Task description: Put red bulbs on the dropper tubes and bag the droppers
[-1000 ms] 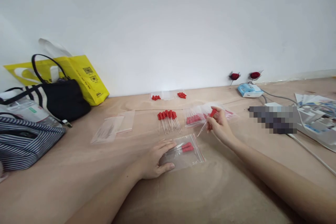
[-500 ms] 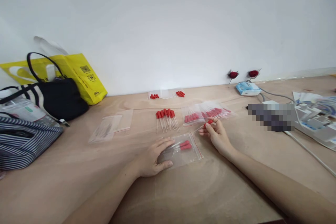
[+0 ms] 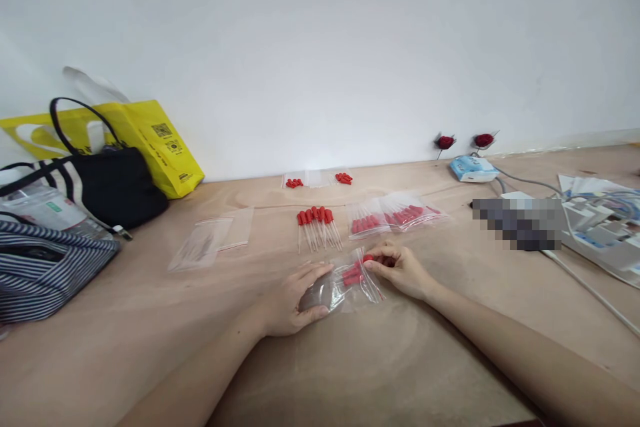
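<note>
Between my hands lies a clear zip bag (image 3: 340, 300), its mouth facing right and its plastic crumpled. Inside are red-bulbed droppers (image 3: 352, 275) with thin clear tubes. My left hand (image 3: 295, 300) rests over the closed end of the bag, thumb and fingers spread apart and touching it. At the bag's mouth my right hand (image 3: 397, 270) pinches another dropper by its red bulb (image 3: 369, 258); its tube points left into the bag. Just beyond, several loose droppers (image 3: 315, 217) lie in a row. Filled bags of droppers (image 3: 400, 213) lie behind my right hand.
Flat clear bags (image 3: 215, 237) lie at left. Against the wall are small bags with red bulbs (image 3: 315, 178). A yellow bag (image 3: 170, 147), black handbag (image 3: 120, 187) and striped pouch (image 3: 55, 273) crowd the left. Tissues (image 3: 473, 169) and cables (image 3: 590, 287) lie right.
My right hand has moved left and nearer, bringing the dropper's tube into the bag's mouth. The bag has crumpled, while my left hand has stayed in place.
</note>
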Tool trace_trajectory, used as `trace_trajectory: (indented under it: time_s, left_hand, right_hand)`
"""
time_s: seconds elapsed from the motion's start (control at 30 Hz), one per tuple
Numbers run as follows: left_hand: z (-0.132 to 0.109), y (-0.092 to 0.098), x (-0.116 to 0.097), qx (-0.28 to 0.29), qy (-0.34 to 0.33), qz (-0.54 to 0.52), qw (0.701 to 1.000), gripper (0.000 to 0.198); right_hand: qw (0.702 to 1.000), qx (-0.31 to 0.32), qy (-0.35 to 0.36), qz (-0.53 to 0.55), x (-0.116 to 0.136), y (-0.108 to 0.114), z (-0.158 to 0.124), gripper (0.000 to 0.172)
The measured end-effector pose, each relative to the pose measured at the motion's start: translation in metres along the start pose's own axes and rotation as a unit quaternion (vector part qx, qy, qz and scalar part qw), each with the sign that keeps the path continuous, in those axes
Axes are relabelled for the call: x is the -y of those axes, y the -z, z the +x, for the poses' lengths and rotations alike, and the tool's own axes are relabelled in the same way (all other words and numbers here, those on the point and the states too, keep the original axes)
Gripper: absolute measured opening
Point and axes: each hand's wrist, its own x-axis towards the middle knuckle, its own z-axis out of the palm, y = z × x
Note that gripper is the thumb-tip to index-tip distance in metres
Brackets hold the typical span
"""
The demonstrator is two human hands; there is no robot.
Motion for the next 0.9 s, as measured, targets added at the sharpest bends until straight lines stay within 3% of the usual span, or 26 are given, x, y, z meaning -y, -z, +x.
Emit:
trace_trajectory:
  time_s: [0.13, 0.3, 0.53, 0.9]
  left_hand:
    - [0.0007, 0.0001, 0.0004, -0.001, -0.007, -0.002, 1.0, 0.059]
    - [0.0013, 0.0003, -0.0009, -0.007, -0.021, -0.006, 1.0, 0.059]
    - [0.0003, -0.0008, 0.0004, -0.003, -0.007, -0.002, 1.0, 0.06]
    - [0.0009, -0.0032, 0.0038, -0.006, -0.018, 0.005, 1.0, 0.061]
  right_hand:
    - [0.998, -0.018, 0.041, -0.041, 0.0029, -0.0033, 0.0041, 0.028]
    - [0.987, 0.01, 0.1, -0.125, 0.0041, -0.0082, 0.0059, 0.025]
    - [0.994, -0.041, 0.027, -0.099, 0.0055, -0.005, 0.0022, 0.014]
    - [0.976, 0.077, 0.081, -0.188, 0.0055, -0.0012, 0.0031, 0.026]
